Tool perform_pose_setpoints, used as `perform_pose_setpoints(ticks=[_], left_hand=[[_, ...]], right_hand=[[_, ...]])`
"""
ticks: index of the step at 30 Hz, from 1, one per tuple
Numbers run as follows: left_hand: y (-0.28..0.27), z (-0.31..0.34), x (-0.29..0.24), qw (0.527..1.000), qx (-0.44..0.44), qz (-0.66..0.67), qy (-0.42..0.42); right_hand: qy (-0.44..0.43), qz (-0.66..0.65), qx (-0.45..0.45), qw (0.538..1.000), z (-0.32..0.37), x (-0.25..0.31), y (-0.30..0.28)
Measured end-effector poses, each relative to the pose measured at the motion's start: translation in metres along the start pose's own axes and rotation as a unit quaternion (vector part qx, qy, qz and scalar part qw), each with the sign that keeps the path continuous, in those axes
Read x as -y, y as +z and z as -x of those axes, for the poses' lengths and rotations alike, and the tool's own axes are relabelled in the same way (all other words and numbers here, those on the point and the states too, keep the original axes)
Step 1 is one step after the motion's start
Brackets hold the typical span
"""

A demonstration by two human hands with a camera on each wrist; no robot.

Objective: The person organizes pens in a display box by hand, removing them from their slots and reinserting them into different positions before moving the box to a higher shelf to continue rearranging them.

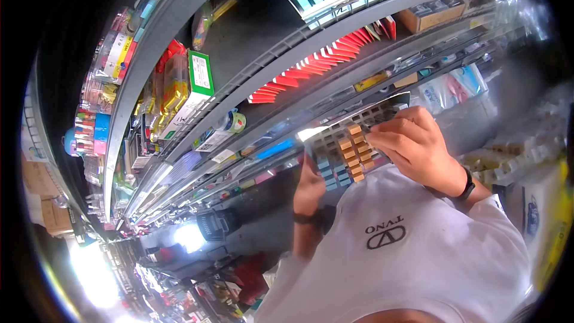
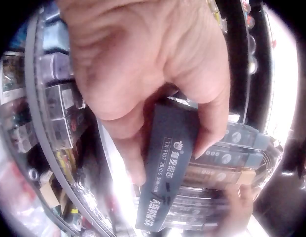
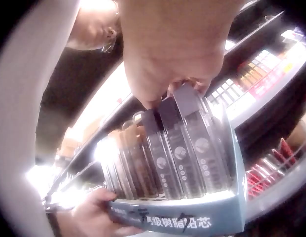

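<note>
A shallow blue box (image 2: 168, 163) of pencil leads, printed TX-9107 2B/0.5, is tilted in front of the chest. My left hand (image 1: 310, 185) grips it by one end, thumb and fingers on opposite sides in the left wrist view. Upright clear lead cases stand in rows inside, some with orange caps (image 1: 355, 149), others with dark caps. My right hand (image 1: 415, 146) is over the box, its fingertips curled down and pinching the top of a dark-capped lead case (image 3: 204, 148). That case stands among its neighbours in the right wrist view. The right fingertips are partly hidden behind the hand.
Curved grey shelves (image 1: 233, 63) run close beyond the box, with red packets (image 1: 341, 48) and a green-and-white carton (image 1: 200, 75) on them. Bagged goods (image 1: 451, 90) are at the right, and a yellow-and-white package (image 1: 547, 215) is beside the right arm.
</note>
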State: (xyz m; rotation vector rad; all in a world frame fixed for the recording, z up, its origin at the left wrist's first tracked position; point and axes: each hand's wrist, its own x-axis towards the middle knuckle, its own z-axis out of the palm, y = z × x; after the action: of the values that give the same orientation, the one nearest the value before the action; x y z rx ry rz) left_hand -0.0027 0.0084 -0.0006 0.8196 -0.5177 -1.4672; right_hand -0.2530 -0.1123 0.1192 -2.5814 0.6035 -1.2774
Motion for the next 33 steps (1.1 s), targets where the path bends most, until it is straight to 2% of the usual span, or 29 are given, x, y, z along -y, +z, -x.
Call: perform_pose_setpoints(ticks=[6,21,33], left_hand=[[0.001,-0.002,-0.003,1.0,0.006,-0.004,0.003],[0.001,-0.003,-0.003,1.0,0.014,-0.014,0.004],[-0.009,0.001,-0.002,1.0,0.005,-0.021,0.008]], right_hand=[[0.031,-0.015,-0.034,0.999,-0.005,0.003,0.006],[0.051,-0.015,-0.01,0.999,-0.006,0.006,0.003],[0.046,0.034,0.053,0.997,-0.015,0.009,-0.008]])
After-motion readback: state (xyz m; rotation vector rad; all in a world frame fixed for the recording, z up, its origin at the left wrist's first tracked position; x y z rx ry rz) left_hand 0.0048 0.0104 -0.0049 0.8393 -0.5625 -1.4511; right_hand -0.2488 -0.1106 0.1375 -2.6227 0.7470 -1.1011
